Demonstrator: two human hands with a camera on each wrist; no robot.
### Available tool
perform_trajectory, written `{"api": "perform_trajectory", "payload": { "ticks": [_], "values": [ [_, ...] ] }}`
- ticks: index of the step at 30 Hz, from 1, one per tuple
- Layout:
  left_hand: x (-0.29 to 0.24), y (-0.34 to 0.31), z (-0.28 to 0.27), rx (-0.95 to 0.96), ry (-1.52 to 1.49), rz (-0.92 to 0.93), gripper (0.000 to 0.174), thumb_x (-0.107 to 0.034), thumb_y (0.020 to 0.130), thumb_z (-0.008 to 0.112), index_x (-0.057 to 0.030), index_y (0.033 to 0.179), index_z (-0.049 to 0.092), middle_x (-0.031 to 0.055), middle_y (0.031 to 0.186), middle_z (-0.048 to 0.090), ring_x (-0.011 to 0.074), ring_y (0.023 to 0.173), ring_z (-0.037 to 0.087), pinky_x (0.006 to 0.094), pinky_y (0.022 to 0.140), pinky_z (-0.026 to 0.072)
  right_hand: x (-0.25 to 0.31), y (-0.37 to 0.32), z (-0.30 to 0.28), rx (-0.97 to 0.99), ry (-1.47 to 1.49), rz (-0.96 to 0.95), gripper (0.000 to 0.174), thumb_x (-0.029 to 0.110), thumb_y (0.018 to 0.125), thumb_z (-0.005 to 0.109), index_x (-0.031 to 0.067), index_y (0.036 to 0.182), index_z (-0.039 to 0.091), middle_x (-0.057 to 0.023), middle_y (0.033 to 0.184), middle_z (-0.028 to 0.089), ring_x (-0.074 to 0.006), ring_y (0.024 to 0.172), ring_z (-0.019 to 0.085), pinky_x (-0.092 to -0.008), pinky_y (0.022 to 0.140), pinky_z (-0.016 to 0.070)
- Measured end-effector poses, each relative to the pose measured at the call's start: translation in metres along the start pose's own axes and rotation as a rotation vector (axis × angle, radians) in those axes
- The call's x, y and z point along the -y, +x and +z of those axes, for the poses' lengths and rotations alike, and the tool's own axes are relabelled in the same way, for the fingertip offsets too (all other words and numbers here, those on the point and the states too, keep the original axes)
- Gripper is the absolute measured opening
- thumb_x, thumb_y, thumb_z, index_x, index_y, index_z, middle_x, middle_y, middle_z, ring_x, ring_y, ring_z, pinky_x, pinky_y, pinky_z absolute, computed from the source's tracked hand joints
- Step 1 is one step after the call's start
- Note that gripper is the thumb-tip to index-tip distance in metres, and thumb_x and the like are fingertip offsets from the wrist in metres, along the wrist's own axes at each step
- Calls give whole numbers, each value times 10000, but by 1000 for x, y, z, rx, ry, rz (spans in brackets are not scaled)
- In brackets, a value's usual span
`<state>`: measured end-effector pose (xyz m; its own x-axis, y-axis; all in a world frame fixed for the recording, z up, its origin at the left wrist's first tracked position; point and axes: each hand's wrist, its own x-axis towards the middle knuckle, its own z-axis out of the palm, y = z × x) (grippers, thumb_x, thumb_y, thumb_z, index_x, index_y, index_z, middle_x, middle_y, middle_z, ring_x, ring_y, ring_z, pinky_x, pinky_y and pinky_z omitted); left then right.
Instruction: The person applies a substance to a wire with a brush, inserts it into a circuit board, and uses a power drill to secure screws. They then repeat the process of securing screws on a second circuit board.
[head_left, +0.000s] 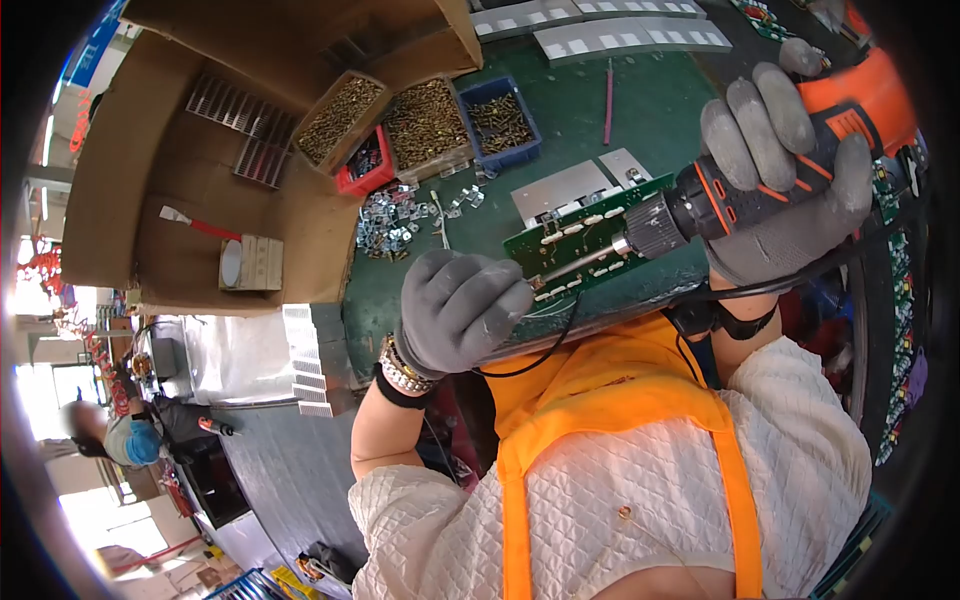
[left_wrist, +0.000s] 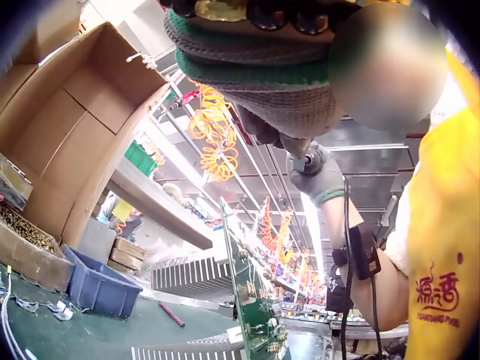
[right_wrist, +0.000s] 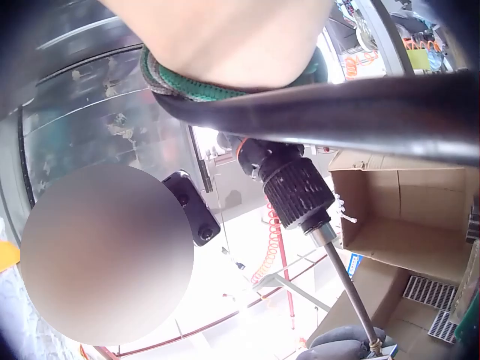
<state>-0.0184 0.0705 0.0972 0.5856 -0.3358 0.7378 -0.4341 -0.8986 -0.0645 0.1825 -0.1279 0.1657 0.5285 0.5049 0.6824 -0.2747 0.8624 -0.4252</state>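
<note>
One orange-and-black power driver (head_left: 705,200), clamped in the curled fingers of the gray-gloved right hand (head_left: 800,225) above the green worktop (head_left: 560,110); slender steel bit (head_left: 585,262) slanting across a green circuit board (head_left: 520,244) dotted with pale parts. At the tip, a small brass-coloured metal piece (right_wrist: 375,346), pinched by the gray-gloved left hand (head_left: 462,312). Possible slip from a skewed angle, nicking knit fabric or scratching the board. Around: ridged black chuck (head_left: 655,228), finned silver metal (left_wrist: 196,276), grainy brass-coloured screws (head_left: 430,120), creased brown cardboard box (head_left: 110,180).
</note>
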Motion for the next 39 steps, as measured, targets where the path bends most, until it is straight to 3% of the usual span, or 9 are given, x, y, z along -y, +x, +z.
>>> {"api": "perform_trajectory", "payload": {
  "ticks": [8, 10, 13, 21, 25, 27, 30, 33, 39],
  "values": [
    [41, -42, 17, 48, 299, -419, 221, -82, 763, 656, -111, 981, 670, 65, 944, 682, 265, 765, 634, 372, 673, 488, 5, 1, -21, -157, -1, -18, 571, 223, 874, 654, -58, 1293, 387, 4, 833, 454, -61, 659, 437, -241, 638, 383],
    [67, -71, 26, 236, 90, -997, 143, -156, 833, 650, -94, 955, 689, 117, 943, 688, 325, 820, 653, 403, 697, 503, 6, 4, -23, -207, 32, -30, 579, 211, 870, 650, -85, 1292, 385, 3, 830, 456, -64, 652, 434, -248, 641, 377],
    [71, -78, 42, 667, 103, -1345, 216, -298, 841, 678, -104, 932, 698, 133, 910, 685, 333, 862, 661, 424, 719, 515, 10, 6, -36, -153, 38, 8, 576, 219, 872, 648, -85, 1289, 394, 2, 826, 459, -63, 650, 436, -245, 641, 377],
    [64, -89, 62, 603, 190, -1317, 230, -296, 794, 711, -79, 859, 673, 132, 874, 676, 323, 836, 666, 421, 715, 526, 8, 13, -45, -120, 13, 43, 555, 212, 876, 618, -77, 1290, 388, 5, 822, 462, -51, 624, 438, -230, 644, 384],
    [48, -65, 50, 89, -132, -1185, 79, -50, 827, 656, -16, 897, 644, 107, 865, 656, 226, 711, 637, 324, 649, 510, 7, 25, -47, -54, 7, 78, 583, 232, 858, 629, -74, 1292, 387, 16, 824, 456, -41, 621, 431, -212, 651, 380],
    [30, -36, 43, -278, -890, -1537, 98, -33, 898, 609, 4, 974, 658, 46, 886, 653, 128, 721, 612, 277, 625, 482, 5, 33, -56, -12, 38, 122, 592, 240, 849, 635, -50, 1300, 385, 28, 822, 433, -44, 621, 395, -205, 654, 368],
    [22, -24, 38, -75, -858, -1472, 161, -72, 932, 594, 25, 1039, 664, 31, 933, 683, 65, 704, 547, 219, 625, 442, -9, 52, -57, 79, 41, 174, 501, 307, 869, 625, 29, 1229, 415, 33, 819, 386, -59, 634, 355, -210, 638, 352],
    [23, -22, 44, 35, -756, -1379, 186, -102, 941, 598, 17, 1063, 674, 22, 879, 673, 64, 678, 516, 220, 620, 425, -32, 56, -62, -9, -114, 57, 520, 515, 912, 597, 28, 1081, 533, -21, 868, 575, -111, 575, 486, -277, 550, 404],
    [27, -18, 52, 208, -545, -1224, 132, -106, 890, 672, -4, 971, 694, 29, 792, 619, 93, 694, 534, 257, 631, 430, -60, 69, -60, -86, -44, 278, 419, 415, 921, 587, 32, 1084, 531, -30, 768, 589, -126, 565, 515, -291, 539, 424]
  ]
}}
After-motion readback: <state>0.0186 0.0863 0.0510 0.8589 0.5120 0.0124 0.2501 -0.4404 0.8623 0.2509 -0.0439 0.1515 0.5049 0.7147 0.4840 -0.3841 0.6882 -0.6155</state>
